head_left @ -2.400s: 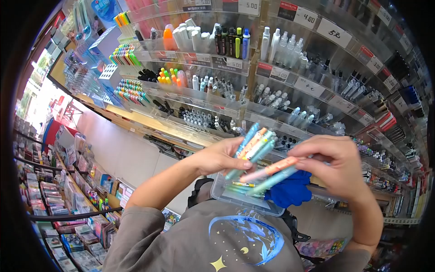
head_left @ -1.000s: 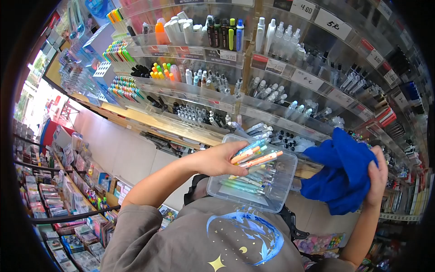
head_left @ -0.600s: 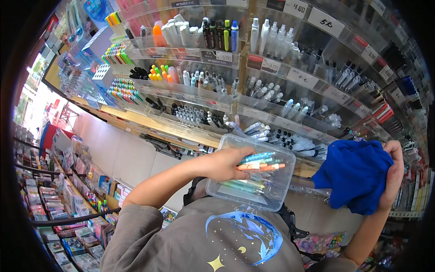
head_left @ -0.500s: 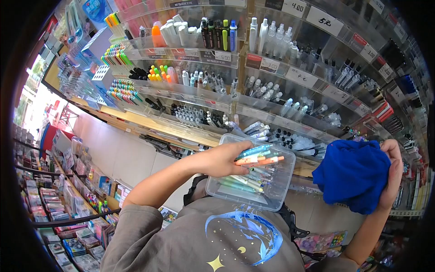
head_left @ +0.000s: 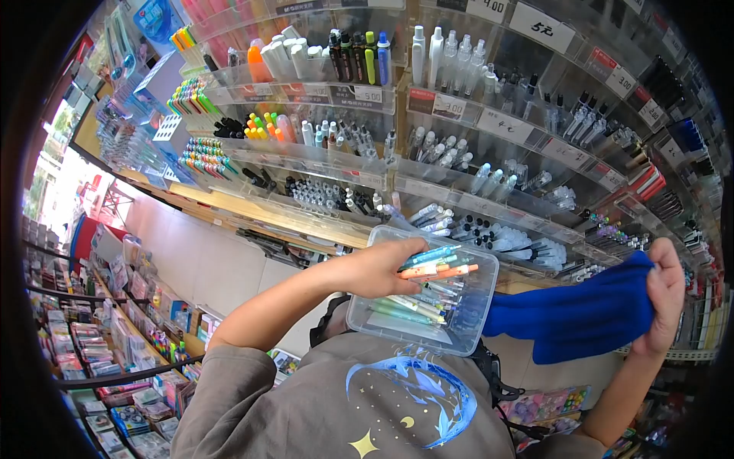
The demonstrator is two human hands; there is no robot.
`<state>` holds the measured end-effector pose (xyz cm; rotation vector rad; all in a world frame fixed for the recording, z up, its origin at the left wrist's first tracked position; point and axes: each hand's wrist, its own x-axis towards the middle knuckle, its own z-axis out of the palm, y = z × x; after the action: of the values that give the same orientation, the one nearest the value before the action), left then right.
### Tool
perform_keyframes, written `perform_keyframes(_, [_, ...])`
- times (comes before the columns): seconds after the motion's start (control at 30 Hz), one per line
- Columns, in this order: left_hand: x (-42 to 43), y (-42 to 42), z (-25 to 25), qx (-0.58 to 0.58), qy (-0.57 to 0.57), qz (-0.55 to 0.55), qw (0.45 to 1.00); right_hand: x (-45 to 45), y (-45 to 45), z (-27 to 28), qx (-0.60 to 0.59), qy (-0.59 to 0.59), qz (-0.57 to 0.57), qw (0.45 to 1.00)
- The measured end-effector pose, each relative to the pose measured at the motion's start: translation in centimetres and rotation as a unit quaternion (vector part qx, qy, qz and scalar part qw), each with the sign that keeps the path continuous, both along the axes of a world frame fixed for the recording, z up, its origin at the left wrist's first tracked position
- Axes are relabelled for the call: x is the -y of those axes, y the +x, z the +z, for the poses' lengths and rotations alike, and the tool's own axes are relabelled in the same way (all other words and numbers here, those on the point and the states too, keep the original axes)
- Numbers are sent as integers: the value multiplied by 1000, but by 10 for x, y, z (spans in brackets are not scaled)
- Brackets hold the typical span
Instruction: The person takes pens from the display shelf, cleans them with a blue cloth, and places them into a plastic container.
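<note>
A clear plastic box (head_left: 475,317) sits against the front of the grey shirt. My left hand (head_left: 376,268) reaches over its left side, fingers closed around a bunch of blue and orange pens (head_left: 443,270). More pens (head_left: 409,309), green and white, lie in the box below that hand. What supports the box from beneath is hidden. On the right, my right hand (head_left: 665,302) grips one end of a blue cloth (head_left: 573,310). The cloth stretches out leftward, its far end reaching the right side of the box.
Shelves of pens in clear trays (head_left: 306,157) rise in front, with price tags (head_left: 541,27) along their edges. Pale floor (head_left: 206,249) shows at left. A rack of packaged stationery (head_left: 122,336) stands at lower left.
The bundled blue cloth has swung out leftward into a long strip toward the box, still in my right hand. My left hand, the pens and the box look unmoved.
</note>
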<state>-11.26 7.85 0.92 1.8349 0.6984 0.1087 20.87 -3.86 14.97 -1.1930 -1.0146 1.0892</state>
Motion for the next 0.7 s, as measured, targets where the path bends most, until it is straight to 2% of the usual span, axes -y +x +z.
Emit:
perform_keyframes(0.07, [-1, 2, 0, -2, -1, -3, 1000, 14, 11, 11, 58, 115, -131, 983])
perform_keyframes(0.13, [0, 2, -2, -3, 2, -4, 1000, 32, 34, 23, 133, 210, -231, 941])
perform_keyframes(0.23, [0, 3, -5, 8, 18, -7, 1000, 59, 64, 10, 270, 190, -351, 877])
perform_keyframes(0.3, [-1, 5, -1, -6, 9, -7, 1000, 73, 68, -31, 333, 61, -315, 887])
perform_keyframes(0.37, [1, 6, -4, -8, 14, -6, 1000, 69, 47, -81, 367, -71, -184, 909])
perform_keyframes(0.43, [3, 8, -12, 0, 38, -8, 999, 56, 14, -108, 370, -115, -50, 920])
perform_keyframes(0.53, [6, 20, 3, -77, -2, -44, 996, 30, -4, -115, 338, -92, -9, 937])
perform_keyframes(0.67, [16, 25, -20, -106, 72, -87, 988, 29, 6, -91, 268, -50, -63, 960])
perform_keyframes(0.7, [16, 22, -27, -61, 129, -61, 988, 26, 8, -85, 250, -34, -78, 964])
